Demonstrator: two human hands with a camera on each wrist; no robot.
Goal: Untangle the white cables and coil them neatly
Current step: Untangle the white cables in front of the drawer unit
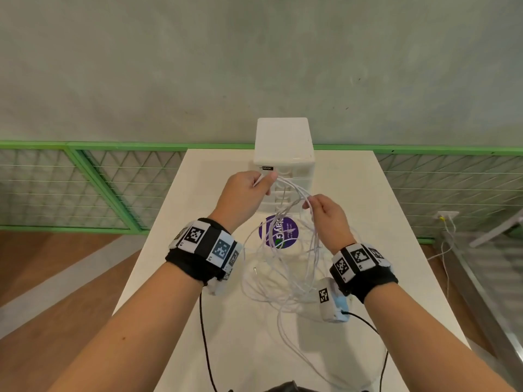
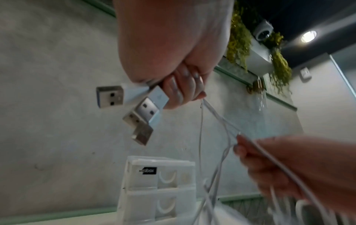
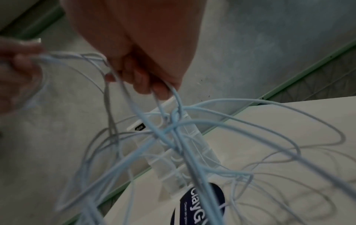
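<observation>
Several thin white cables (image 1: 285, 258) hang in a loose tangle from both raised hands down to the white table (image 1: 396, 250). My left hand (image 1: 252, 190) grips the cable ends; in the left wrist view several USB plugs (image 2: 146, 106) stick out of its fist (image 2: 185, 85). A little to the right and lower, my right hand (image 1: 325, 213) holds a bunch of strands (image 3: 173, 121) in curled fingers (image 3: 150, 82). Short lengths of cable run between the two hands. A small metal plug tip (image 1: 255, 269) lies on the table under the tangle.
A white plastic drawer unit (image 1: 284, 154) stands at the table's far end, just behind the hands. A round purple sticker (image 1: 278, 232) sits in front of it. A green mesh fence (image 1: 85, 182) and a grey wall lie beyond. Black wires (image 1: 203, 335) trail from the wristbands.
</observation>
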